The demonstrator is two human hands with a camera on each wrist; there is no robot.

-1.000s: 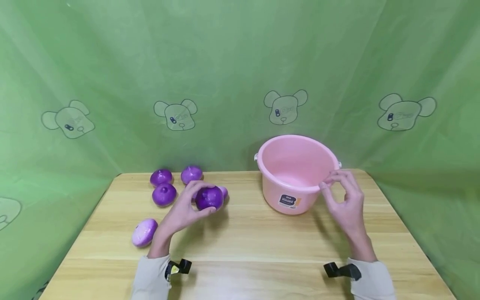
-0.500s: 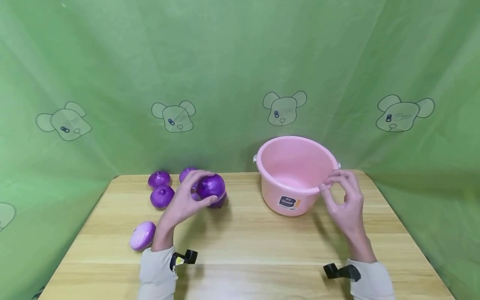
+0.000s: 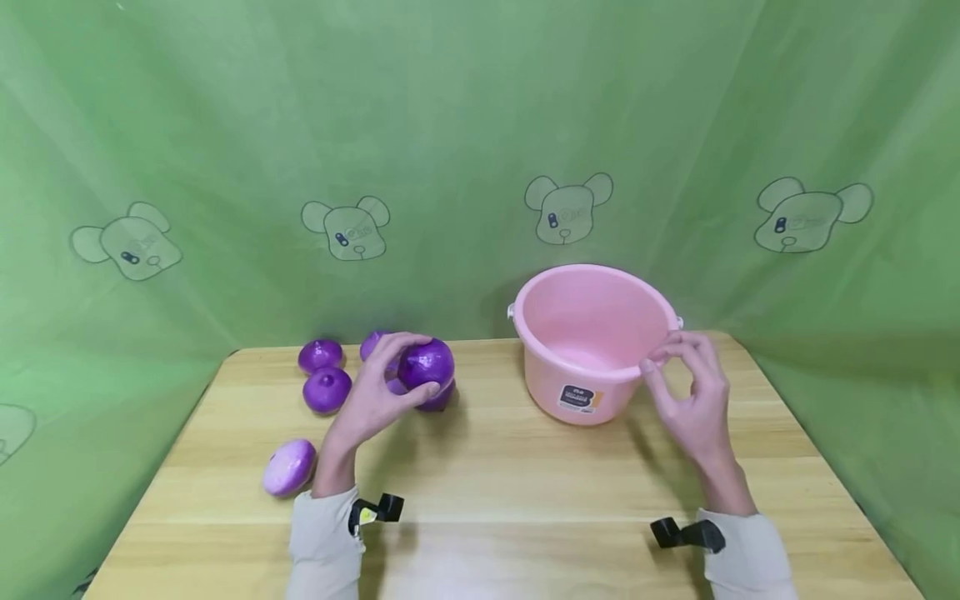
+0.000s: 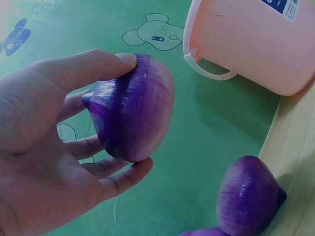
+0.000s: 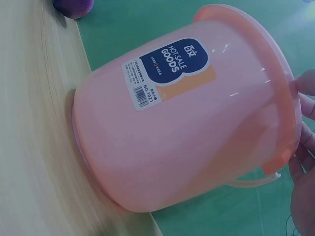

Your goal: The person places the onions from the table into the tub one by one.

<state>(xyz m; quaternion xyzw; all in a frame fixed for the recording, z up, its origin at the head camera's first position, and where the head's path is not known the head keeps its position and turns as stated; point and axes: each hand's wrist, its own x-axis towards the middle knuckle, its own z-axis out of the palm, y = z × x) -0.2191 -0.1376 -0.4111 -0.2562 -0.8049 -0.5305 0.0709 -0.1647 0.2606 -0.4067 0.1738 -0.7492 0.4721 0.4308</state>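
Observation:
My left hand (image 3: 369, 398) grips a purple onion (image 3: 429, 363) between thumb and fingers, lifted off the wooden table. In the left wrist view the onion's (image 4: 135, 110) pointed end faces the palm and its paler side faces away. Partly hidden below it, another onion (image 3: 437, 403) stands on the table. At the right, my right hand (image 3: 693, 400) pinches the near right rim of a pink bucket (image 3: 542, 385). The right wrist view shows those fingers (image 5: 306, 140) at the rim and the bucket's labelled side. The visible part of the bucket's inside holds nothing.
More onions lie at the left: a dark one (image 3: 321, 356) at the back, one (image 3: 327, 390) just before it, and a paler one (image 3: 289, 467) nearer. Another (image 3: 372, 342) is partly behind my left hand. A green curtain (image 3: 450, 150) hangs behind the table (image 3: 525, 500).
My left hand has raised its onion and shifted slightly right, uncovering more of the onion below. My right hand keeps its place on the bucket rim.

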